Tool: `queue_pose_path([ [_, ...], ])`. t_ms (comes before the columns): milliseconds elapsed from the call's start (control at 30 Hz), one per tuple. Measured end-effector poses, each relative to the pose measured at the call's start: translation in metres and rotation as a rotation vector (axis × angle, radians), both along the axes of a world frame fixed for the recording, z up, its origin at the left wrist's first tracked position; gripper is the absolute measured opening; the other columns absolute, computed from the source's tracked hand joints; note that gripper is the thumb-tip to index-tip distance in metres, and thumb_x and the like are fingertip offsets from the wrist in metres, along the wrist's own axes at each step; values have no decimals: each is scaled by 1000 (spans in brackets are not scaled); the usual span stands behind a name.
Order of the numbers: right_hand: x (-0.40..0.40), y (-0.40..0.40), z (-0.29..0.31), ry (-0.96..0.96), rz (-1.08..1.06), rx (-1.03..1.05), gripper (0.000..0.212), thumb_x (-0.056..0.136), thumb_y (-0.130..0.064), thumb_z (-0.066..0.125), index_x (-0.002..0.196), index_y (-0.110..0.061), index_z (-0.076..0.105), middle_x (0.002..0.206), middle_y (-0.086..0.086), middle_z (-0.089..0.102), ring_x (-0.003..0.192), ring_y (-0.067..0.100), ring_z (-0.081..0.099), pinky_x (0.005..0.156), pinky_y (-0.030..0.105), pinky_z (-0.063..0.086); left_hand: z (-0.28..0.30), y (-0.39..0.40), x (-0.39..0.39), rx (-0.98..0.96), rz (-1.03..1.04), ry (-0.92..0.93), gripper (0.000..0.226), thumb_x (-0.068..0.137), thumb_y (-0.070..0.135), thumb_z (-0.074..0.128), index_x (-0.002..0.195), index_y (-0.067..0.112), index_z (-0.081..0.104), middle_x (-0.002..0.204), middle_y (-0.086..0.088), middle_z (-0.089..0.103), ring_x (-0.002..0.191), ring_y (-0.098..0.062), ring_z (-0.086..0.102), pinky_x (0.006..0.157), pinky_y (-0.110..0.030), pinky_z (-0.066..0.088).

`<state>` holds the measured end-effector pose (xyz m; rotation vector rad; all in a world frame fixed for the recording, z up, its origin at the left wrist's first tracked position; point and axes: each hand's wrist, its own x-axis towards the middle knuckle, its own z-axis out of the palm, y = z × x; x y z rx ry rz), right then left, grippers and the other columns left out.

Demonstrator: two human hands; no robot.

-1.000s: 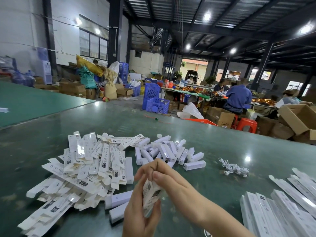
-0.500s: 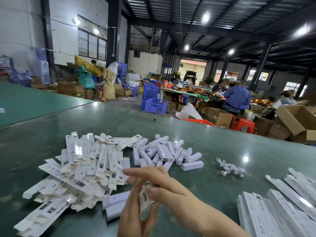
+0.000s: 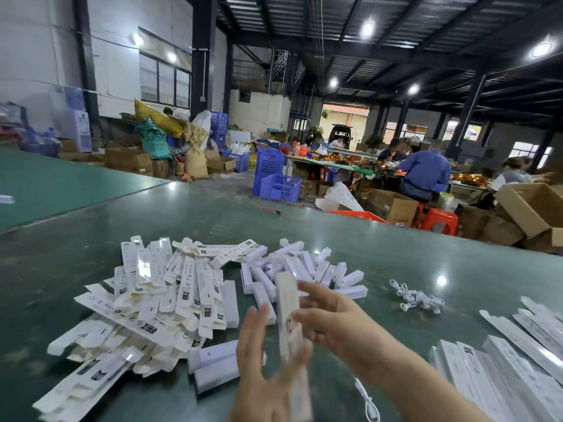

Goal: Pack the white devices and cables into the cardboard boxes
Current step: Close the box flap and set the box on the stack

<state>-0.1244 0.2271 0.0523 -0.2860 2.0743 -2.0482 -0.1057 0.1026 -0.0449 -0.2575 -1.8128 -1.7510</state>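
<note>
dim warehouse hall, steel-beamed and lamp-lit, stretches behind a wide glossy dark-green surface (image 3: 457, 269) where one person packs at the near edge while other workers sit at distant tables among blue plastic crates (image 3: 278, 187) and open brown cardboard cartons (image 3: 530, 205). on the surface, a large heap of flat white printed cardboard sleeves (image 3: 158, 300) lies left, a smaller pile of short white rectangular devices (image 3: 304, 266) sits beyond the hands, a row of long white packed boxes (image 3: 502, 370) lines the right edge, and a small bundle of coiled white cables (image 3: 420, 300) rests well apart to the right; one loose white cable (image 3: 365, 400) trails by the right forearm. the step in hand looks like erecting one sleeve: a long narrow white cardboard box (image 3: 289, 318) stands nearly upright between the hands. the right hand (image 3: 329, 318) pinches it at mid-length, its grip closed on the box; the left hand (image 3: 262, 360) lies with fingers spread against its lower side, grip open, though blur hides the detail. the next move likely calls for squaring the tube, then picking a device and a cable to slide inside. compared with half a second earlier, the box has been raised from low and folded between the hands to full height, and the left hand's fingers have spread.
</note>
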Motion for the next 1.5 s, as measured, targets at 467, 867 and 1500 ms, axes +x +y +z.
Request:
queue_pose_path([
  [467, -6, 26, -3, 78, 68, 193, 19, 88, -35, 59, 99, -25, 72, 99, -3, 70, 72, 12, 62, 70, 22, 47, 2, -6, 0, -54, -155, -95, 31, 58, 8, 83, 69, 28, 62, 56, 1, 63, 50, 4, 52, 55, -7, 43],
  [867, -125, 198, -62, -166, -440, 1643, 52, 92, -19, 39, 143, -11, 31, 150, 10, 33, 133, 29, 37, 107, 35, 33, 6, -10, -1, -60, -182, -258, 37, 68, -10, 72, 54, 15, 50, 44, 2, 49, 44, -11, 46, 55, -19, 40],
  [1500, -120, 104, -58, 240, -193, 1350, 65, 82, -2, 39, 142, -28, 37, 145, -4, 42, 130, 23, 37, 103, 35, 36, -1, -12, -1, -62, -246, -155, 15, 59, 24, 73, 64, 17, 61, 55, -8, 57, 51, -11, 55, 56, -18, 44],
])
